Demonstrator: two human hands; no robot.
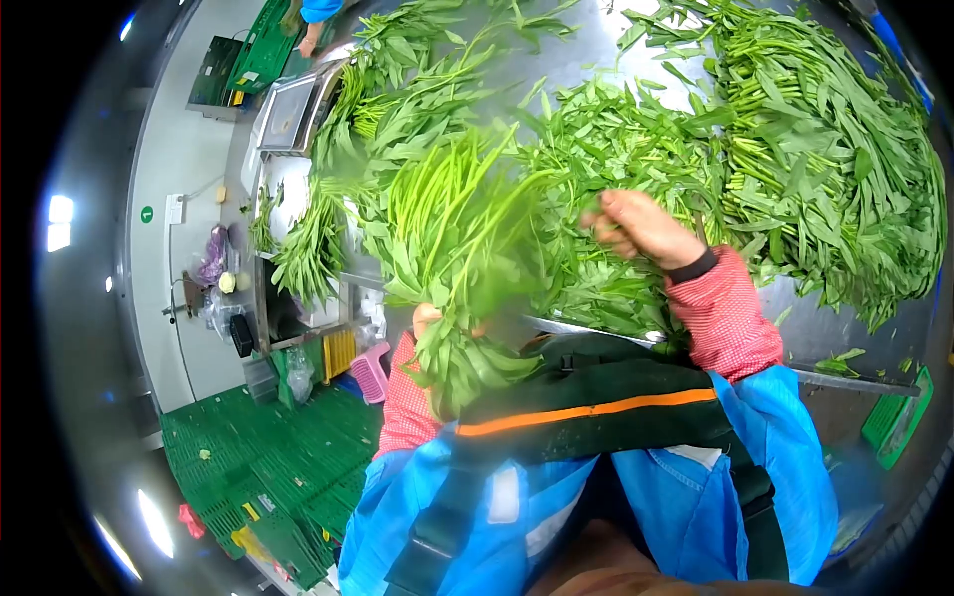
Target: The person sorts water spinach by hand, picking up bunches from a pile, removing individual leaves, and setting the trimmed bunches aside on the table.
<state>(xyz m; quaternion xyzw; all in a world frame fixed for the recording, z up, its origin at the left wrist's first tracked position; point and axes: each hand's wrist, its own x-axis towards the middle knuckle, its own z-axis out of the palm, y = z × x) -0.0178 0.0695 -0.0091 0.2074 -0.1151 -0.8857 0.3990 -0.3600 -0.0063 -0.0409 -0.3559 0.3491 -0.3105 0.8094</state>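
A bunch of water spinach (437, 209), with long green stems and narrow leaves, is held up in front of my body. My left hand (427, 318) is closed around its lower leafy part, and leaves cover most of the fingers. To the right, my right hand (646, 226) hovers over a loose heap of water spinach (616, 149), apart from the bunch. Its fingers are curled in and slightly blurred. Whether a small piece sits between them cannot be made out.
A large stack of water spinach (815, 149) covers the right of the metal table (835, 343). At left stands a weighing scale (290, 111) with more greens beside it. Green crates (268, 457) and a pink basket (371, 372) are on the lower left. Another person's hand (310, 40) shows at the top.
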